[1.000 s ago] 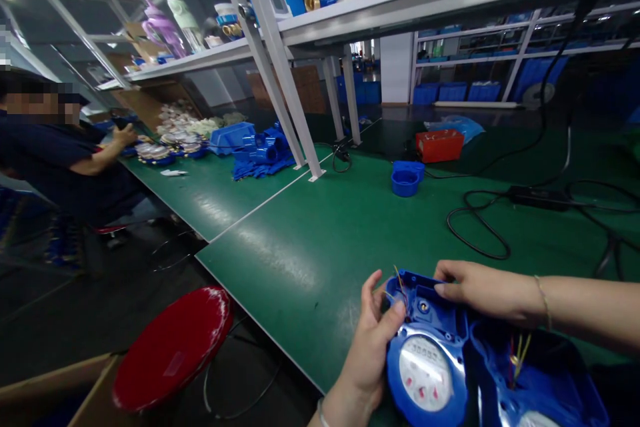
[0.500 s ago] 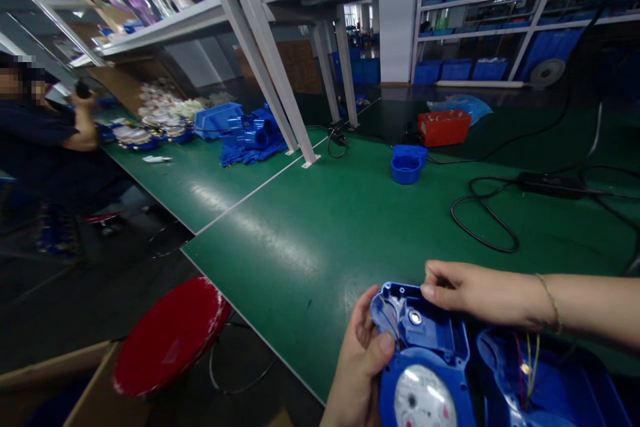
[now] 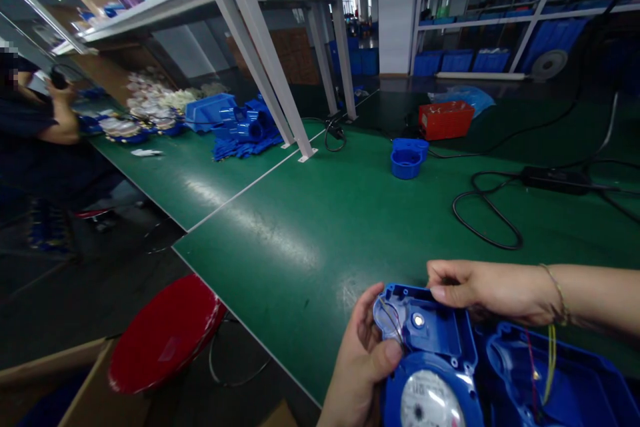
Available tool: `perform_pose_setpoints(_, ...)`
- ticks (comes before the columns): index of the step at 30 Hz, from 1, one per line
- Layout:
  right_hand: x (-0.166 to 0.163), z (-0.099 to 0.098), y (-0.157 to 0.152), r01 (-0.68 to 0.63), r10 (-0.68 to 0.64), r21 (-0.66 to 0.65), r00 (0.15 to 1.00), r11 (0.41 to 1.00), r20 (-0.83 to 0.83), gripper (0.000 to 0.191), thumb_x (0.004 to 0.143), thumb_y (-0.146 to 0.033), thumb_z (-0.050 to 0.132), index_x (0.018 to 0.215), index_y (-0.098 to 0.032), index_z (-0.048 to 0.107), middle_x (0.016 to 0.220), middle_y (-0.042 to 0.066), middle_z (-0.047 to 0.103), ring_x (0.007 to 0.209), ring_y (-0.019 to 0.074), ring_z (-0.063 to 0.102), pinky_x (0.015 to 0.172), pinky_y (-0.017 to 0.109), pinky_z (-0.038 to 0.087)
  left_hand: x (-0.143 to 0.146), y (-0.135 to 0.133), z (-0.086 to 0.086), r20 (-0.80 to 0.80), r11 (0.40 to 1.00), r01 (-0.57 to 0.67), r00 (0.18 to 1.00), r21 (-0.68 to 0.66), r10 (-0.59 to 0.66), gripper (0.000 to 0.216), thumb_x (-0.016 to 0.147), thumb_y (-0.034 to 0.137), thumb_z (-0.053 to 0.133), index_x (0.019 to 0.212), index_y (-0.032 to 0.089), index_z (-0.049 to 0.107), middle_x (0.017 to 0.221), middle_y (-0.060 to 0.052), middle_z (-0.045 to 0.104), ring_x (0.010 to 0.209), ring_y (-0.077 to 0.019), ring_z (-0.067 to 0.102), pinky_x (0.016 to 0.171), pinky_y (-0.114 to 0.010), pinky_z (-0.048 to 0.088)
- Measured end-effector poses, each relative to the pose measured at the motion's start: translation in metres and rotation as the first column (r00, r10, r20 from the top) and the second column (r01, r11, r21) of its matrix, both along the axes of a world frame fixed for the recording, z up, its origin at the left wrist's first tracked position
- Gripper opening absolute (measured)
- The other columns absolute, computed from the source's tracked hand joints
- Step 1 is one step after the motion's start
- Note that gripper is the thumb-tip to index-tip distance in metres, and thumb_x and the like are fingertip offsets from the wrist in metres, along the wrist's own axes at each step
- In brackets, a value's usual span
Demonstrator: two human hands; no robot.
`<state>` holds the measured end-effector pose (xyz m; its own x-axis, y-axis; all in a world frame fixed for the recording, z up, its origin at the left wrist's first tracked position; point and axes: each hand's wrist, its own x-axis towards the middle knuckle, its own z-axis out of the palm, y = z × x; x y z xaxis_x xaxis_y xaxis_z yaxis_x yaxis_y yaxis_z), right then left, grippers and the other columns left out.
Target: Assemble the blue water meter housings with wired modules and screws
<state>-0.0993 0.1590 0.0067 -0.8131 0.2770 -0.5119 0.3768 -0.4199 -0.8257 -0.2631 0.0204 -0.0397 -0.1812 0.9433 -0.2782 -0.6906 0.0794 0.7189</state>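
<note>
A blue water meter body (image 3: 430, 360) with a round white dial lies at the near edge of the green bench. My left hand (image 3: 357, 363) grips its left side, thumb pressed onto thin wires in the open top compartment. My right hand (image 3: 487, 290) rests on the top right corner, fingers curled in a pinch at the rim. A blue housing shell (image 3: 545, 377) with red and yellow wires lies just right of the meter.
A blue cup part (image 3: 406, 160) and an orange box (image 3: 445, 119) sit mid-bench; black cables (image 3: 487, 210) loop at right. A red stool (image 3: 163, 333) stands below left. Another person (image 3: 45, 127) works at the far left bench beside blue parts (image 3: 240, 127).
The view has tilted down and the meter has shifted slightly. My left thumb has slid onto the wires in the top compartment. The person at left has raised a hand.
</note>
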Motion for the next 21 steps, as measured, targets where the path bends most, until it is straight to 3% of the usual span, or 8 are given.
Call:
perform_pose_setpoints(3,0.001,-0.004,-0.001,0.042,-0.039,0.087,0.998,0.995,-0.041,0.054,0.075,-0.062,0.067,0.082,-0.015,0.041,0.068,-0.004,0.042,0.054,0.0057,0.036,0.047,0.016,0.026,0.001,0.001,-0.001,0.017,1.0,0.004,1.0,0.019,-0.004,0.072,0.053,0.025,0.081,0.118,0.021,0.049,0.119,-0.013,0.058,0.112,-0.0314,0.053,0.097,-0.04,0.037)
perform_pose_setpoints(9,0.003,-0.009,0.002,-0.015,0.016,0.008,0.998,1.0,-0.061,0.051,0.077,-0.058,0.067,0.087,-0.018,0.037,0.073,-0.005,0.042,0.053,0.0051,0.036,0.047,0.016,0.026,0.001,0.0,-0.002,-0.033,1.0,-0.022,0.999,-0.003,0.022,0.074,0.053,0.024,0.081,0.118,0.021,0.047,0.113,-0.013,0.061,0.108,-0.03,0.055,0.093,-0.038,0.041)
perform_pose_setpoints(12,0.0,-0.006,0.004,-0.081,0.089,0.2,0.996,0.977,-0.029,0.051,0.079,-0.065,0.057,0.085,-0.018,0.037,0.071,-0.005,0.042,0.052,0.0063,0.038,0.046,0.017,0.026,0.0,0.0,0.001,-0.056,0.999,-0.022,0.998,-0.036,0.019,0.071,0.056,0.024,0.08,0.119,0.02,0.047,0.109,-0.012,0.064,0.103,-0.0284,0.059,0.089,-0.036,0.045)
perform_pose_setpoints(14,-0.001,-0.001,0.008,-0.132,0.135,0.36,0.991,0.924,0.017,0.051,0.081,-0.067,0.052,0.084,-0.017,0.04,0.065,-0.005,0.041,0.05,0.007,0.035,0.045,0.018,0.025,0.0,0.001,0.005,-0.077,0.999,-0.02,0.997,-0.049,0.016,0.069,0.058,0.024,0.079,0.12,0.019,0.047,0.108,-0.012,0.064,0.102,-0.0289,0.06,0.087,-0.036,0.047)
perform_pose_setpoints(17,0.008,0.022,0.017,-0.127,0.119,0.546,0.992,0.828,0.05,0.048,0.076,-0.059,0.065,0.085,-0.015,0.049,0.06,-0.006,0.042,0.049,0.0071,0.031,0.047,0.02,0.026,-0.002,0.005,0.01,-0.12,0.998,-0.002,0.993,-0.058,-0.005,0.066,0.064,0.023,0.075,0.122,0.019,0.045,0.109,-0.011,0.065,0.1,-0.0284,0.062,0.087,-0.035,0.049)
perform_pose_setpoints(21,0.057,0.085,0.02,0.021,0.003,0.751,1.0,0.66,-0.031,0.041,0.081,-0.051,0.064,0.095,-0.013,0.057,0.077,-0.002,0.054,0.068,0.0107,0.046,0.068,0.023,0.038,-0.011,0.011,0.009,-0.18,0.995,0.043,0.982,-0.091,-0.059,0.065,0.063,0.022,0.077,0.121,0.021,0.047,0.101,-0.007,0.069,0.09,-0.0249,0.066,0.08,-0.031,0.053)
